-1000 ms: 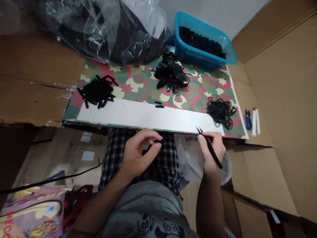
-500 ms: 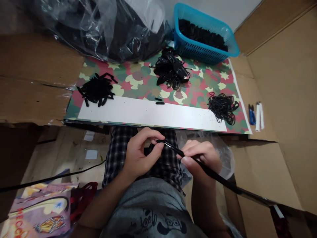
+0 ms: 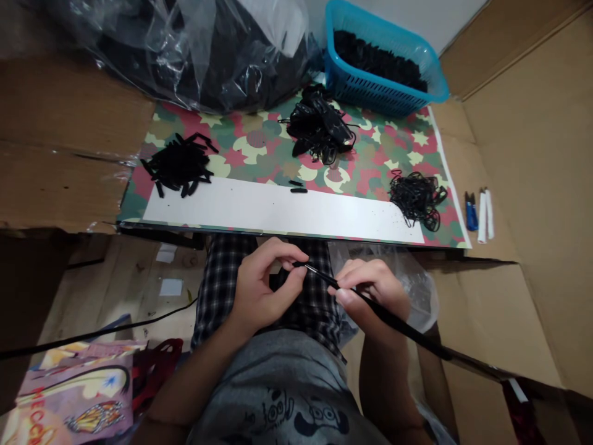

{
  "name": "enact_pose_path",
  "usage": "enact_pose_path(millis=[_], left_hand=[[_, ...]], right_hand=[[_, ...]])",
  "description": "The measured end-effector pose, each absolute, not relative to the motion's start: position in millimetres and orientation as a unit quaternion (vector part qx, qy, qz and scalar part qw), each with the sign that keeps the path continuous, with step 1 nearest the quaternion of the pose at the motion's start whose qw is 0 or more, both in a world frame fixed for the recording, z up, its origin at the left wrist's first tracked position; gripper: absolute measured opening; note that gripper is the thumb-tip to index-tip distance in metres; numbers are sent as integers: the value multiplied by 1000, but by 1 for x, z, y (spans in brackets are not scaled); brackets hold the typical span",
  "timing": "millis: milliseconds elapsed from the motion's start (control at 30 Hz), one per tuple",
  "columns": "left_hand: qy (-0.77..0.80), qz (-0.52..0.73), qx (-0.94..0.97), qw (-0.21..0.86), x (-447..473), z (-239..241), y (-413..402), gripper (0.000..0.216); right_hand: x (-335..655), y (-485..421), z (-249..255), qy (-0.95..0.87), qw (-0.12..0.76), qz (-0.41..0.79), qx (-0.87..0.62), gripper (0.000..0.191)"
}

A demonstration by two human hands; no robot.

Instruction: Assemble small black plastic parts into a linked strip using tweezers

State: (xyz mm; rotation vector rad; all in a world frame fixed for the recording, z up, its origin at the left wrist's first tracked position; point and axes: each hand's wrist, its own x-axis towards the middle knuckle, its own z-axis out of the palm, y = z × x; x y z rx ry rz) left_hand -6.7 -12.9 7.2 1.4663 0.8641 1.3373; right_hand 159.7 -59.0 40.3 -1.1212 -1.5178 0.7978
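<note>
My left hand (image 3: 264, 285) pinches a small black piece (image 3: 283, 277) between thumb and fingers, above my checked trousers. My right hand (image 3: 373, 290) holds black pointed tweezers (image 3: 327, 280), whose tips reach the piece at my left fingertips. The hands nearly touch. Farther off, on a camouflage-printed board (image 3: 259, 145), lie a pile of short black strips (image 3: 178, 164), a black tangle of strips and loops (image 3: 319, 127), and a heap of thin black loops (image 3: 417, 199). Two small black pieces (image 3: 299, 190) rest at the far edge of a white strip (image 3: 278, 210).
A blue plastic basket (image 3: 370, 68) of black items stands behind the board, beside a clear plastic bag (image 3: 208, 49) with dark contents. Blue-handled snips (image 3: 471, 213) and white tubes (image 3: 484, 214) lie on cardboard at right. A printed magazine (image 3: 69, 389) lies at lower left.
My right hand has moved left from the white strip's right end, bringing the tweezers to the piece in my left hand. Between the last two frames the hands barely move.
</note>
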Motion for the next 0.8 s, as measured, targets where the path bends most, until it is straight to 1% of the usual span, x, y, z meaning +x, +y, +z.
enact_pose_path(millis=[67,133,233,300,367,433,533,600,700,800], left_hand=[[348,540,599,479,-8,8,-13,17],[343,530,591,501,-9,10,-12,16],[324,510,556,570,-11,14,-11,12],[298,498,520,627,-11,16,-10,7],[273,486,480,677,-11,17,-11,4],[253,478,450,711,-9,17,-11,4],[244,474,442,721,-7,14,-11,4],[253,474,448,714,-4,13,-11,5],[273,471,447,710,-2,11,-10,6],[284,473,452,701,-2,11,-10,5]], right_hand=[[164,-58,42,-627,506,360,-470,12],[166,-56,42,-590,511,401,-479,11],[161,-50,38,-471,564,498,-461,12],[154,-44,32,-391,603,564,-407,11],[146,-38,25,-322,623,619,-354,8],[140,-34,18,-264,616,671,-318,7],[135,-32,12,-214,594,731,-259,14],[136,-32,13,-207,590,749,-219,20],[141,-31,19,-230,606,737,-189,28],[154,-30,29,-288,627,686,-233,32]])
